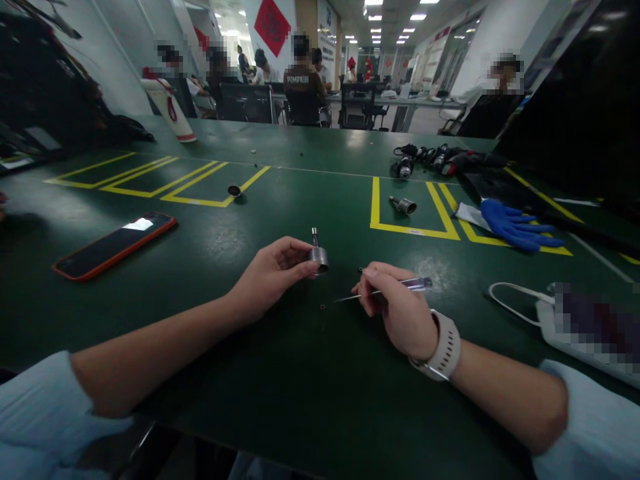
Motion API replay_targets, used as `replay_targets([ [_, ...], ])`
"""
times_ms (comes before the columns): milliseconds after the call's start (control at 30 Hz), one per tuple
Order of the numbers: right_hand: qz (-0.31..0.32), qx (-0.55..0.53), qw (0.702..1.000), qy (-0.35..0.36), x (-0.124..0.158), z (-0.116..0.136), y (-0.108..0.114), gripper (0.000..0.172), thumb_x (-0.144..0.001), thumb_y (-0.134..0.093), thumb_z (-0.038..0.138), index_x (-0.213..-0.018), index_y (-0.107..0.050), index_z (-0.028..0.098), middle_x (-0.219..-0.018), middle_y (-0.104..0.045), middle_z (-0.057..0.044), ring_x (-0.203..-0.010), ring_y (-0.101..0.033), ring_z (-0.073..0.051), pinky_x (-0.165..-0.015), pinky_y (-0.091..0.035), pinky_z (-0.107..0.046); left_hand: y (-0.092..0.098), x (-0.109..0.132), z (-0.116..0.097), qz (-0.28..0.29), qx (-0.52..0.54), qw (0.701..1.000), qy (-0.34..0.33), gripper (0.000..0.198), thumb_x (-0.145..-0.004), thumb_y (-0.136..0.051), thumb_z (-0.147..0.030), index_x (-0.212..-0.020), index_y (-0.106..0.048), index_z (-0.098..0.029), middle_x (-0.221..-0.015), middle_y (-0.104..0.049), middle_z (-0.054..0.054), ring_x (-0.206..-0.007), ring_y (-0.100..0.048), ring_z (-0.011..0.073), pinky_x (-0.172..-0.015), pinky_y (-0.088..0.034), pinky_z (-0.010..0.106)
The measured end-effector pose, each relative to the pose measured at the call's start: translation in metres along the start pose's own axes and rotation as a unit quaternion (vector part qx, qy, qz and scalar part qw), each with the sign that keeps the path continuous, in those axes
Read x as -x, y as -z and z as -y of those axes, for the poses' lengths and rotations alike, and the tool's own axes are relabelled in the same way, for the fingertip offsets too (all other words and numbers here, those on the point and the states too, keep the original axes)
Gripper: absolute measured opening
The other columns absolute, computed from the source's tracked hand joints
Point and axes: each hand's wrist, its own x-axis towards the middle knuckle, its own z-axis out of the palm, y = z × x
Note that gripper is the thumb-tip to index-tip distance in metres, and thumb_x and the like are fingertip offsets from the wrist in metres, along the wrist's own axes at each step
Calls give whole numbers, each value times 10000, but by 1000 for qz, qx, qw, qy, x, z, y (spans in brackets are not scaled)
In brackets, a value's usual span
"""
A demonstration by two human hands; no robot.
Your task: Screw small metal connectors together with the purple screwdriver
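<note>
My left hand [277, 273] is closed, pinching a cup-shaped metal part [320, 259] between thumb and fingers. The part's thin stem points up and its round opening faces towards me. In my right hand [395, 300] is a small screwdriver [417, 284] with a clear, purplish handle. Its thin shaft points left and ends apart from the metal part, over the table. Below that part lies a tiny dark ring [323, 307]. Another tiny dark piece [360, 270] shows beside my right fingertips; whether they touch it I cannot tell.
A similar metal part [404, 205] lies inside a yellow taped outline. A dark round cap [234, 191] sits further left. Around the green table [280, 400] are a phone [115, 245], a blue glove [520, 223], a white corded device [550, 320], and a paper cup [173, 110].
</note>
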Motion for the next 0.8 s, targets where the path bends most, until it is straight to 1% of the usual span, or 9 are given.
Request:
replay_targets([
  [67, 21, -8, 999, -24, -2, -2, -1, 322, -875, -464, 306, -579, -528, 198, -467, -473, 49, -492, -449, -111, -503, -351, -246, 1, 0, -2, -11, 52, 998, 17, 209, -729, -716, -193, -923, -641, -164, -909, -705, 33, -821, -656, 150, -783, -518, 288],
  [133, 34, -1, 999, -30, -2, -3, -2, 313, -875, -474, 307, -589, -537, 196, -480, -492, 48, -506, -461, -109, -507, -349, -241, 1, 0, -4, -16, 102, 994, 33, 218, -732, -716, -186, -941, -659, -161, -910, -710, 33, -823, -657, 143, -777, -519, 268],
  [233, 30, 3, 999, -29, -1, -3, -3, 315, -877, -474, 302, -589, -541, 193, -481, -495, 50, -500, -462, -104, -505, -346, -238, 1, 0, -6, -27, 155, 985, 73, 211, -744, -700, -140, -954, -680, -139, -925, -712, 45, -817, -657, 132, -763, -522, 237],
  [300, 25, 6, 999, -26, -2, -4, -3, 319, -876, -474, 298, -584, -542, 190, -476, -495, 50, -493, -460, -103, -500, -341, -238, 0, 0, -7, -34, 180, 977, 106, 183, -758, -674, -96, -938, -691, -124, -936, -712, 61, -818, -659, 137, -769, -528, 242],
  [400, 26, 14, 999, -22, -2, -5, -2, 323, -877, -477, 297, -582, -541, 185, -479, -495, 48, -489, -458, -103, -495, -339, -241, 0, 0, -8, -38, 212, 967, 136, 157, -783, -631, -51, -911, -695, -115, -945, -709, 76, -828, -665, 145, -780, -541, 257],
  [633, 27, 28, 999, -22, -1, -4, -3, 317, -873, -475, 306, -586, -542, 189, -478, -501, 42, -522, -483, -116, -502, -354, -244, 2, -2, -4, -25, 238, 960, 144, 151, -809, -600, -44, -914, -686, -109, -959, -705, 87, -844, -675, 155, -758, -563, 248],
  [800, 33, 35, 999, -24, -1, -4, -3, 319, -874, -472, 308, -587, -545, 187, -480, -502, 41, -518, -479, -113, -493, -350, -238, 1, -1, -6, -33, 248, 955, 157, 153, -825, -573, -35, -925, -672, -94, -949, -704, 88, -831, -683, 156, -761, -571, 252],
])
